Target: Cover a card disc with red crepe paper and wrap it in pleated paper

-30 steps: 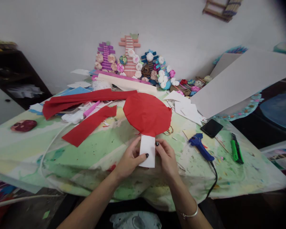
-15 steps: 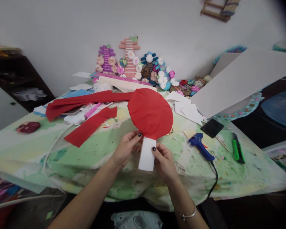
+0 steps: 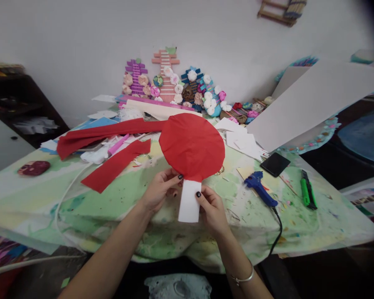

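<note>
Sitting well to the left of the red disc, a rounded dark red object is resting on the desk. Nearer, still left of the disc, a long red length is stretching across the clutter, its end meeting the disc's upper left edge in my view; whether they are touching I can't tell. A pink stick is poking out below that length, and a shorter red strip is lying slantwise left of the disc.

At the disc's lower left edge, the left hand is curving partly closed, thumb reaching toward the neck, fingertips partly hidden; I can't tell how firmly it is gripping. The disc itself is tilting between the person and the flowered decorations behind it, its white handle pointing down toward the person. Below the disc, on the handle's right side, the right hand is pinching that handle, thumb in front, fingers behind.

Gold rings are peeking out by the disc's lower right edge. Farther right of the disc, a blue glue gun, a black slab and a green cutter are lying apart.
</note>
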Tool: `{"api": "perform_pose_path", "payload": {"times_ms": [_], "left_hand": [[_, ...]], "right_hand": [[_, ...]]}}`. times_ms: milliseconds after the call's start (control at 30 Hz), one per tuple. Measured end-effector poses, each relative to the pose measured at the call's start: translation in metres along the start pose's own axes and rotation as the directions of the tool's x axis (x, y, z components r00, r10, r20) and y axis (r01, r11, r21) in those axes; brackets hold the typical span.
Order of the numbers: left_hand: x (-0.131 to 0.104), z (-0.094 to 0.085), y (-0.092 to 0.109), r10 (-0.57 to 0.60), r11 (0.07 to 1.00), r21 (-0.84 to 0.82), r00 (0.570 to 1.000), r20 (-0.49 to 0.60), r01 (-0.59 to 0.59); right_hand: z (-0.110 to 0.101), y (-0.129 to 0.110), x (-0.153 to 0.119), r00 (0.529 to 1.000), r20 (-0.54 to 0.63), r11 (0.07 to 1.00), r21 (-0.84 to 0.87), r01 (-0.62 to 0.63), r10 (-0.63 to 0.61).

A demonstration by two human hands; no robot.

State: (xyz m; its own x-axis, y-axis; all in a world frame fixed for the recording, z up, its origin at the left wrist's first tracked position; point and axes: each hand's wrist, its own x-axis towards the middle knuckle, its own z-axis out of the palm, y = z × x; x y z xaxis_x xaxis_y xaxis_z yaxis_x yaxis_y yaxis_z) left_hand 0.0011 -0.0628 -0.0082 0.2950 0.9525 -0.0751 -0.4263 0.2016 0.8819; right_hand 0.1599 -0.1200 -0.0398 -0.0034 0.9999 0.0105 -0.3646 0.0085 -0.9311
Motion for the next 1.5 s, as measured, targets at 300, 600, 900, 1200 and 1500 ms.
{"api": "perform_pose_path", "payload": {"times_ms": [300,600,900,1200,1500], "left_hand": [[0.0,-0.003,0.001,-0.01,1.0,-0.004,1.0,0.028,0.01],[0.0,0.006,-0.006,0.04,0.99,-0.135,0.999,-0.014,-0.042],[0.0,0.013,-0.011,0.16,0.987,0.004,0.983,-0.089,-0.16],[-0.006,0.013,0.001,0.15,0.988,-0.022,0.983,-0.104,-0.153],[0.001,0.014,0.007,0.164,0.982,0.125,0.972,-0.17,-0.144]], "right_hand": [[-0.001,-0.001,-0.001,0.999,0.044,0.992,0.121,-0.03,0.025],[-0.001,-0.001,-0.001,1.0,-0.003,0.995,0.099,0.0,0.001],[-0.001,-0.001,-0.002,1.0,-0.019,0.998,0.056,-0.002,0.004],[0.002,-0.001,-0.002,0.997,-0.039,0.997,-0.042,0.06,-0.062],[0.007,-0.007,-0.006,0.993,-0.021,0.98,-0.161,0.114,-0.119]]}}
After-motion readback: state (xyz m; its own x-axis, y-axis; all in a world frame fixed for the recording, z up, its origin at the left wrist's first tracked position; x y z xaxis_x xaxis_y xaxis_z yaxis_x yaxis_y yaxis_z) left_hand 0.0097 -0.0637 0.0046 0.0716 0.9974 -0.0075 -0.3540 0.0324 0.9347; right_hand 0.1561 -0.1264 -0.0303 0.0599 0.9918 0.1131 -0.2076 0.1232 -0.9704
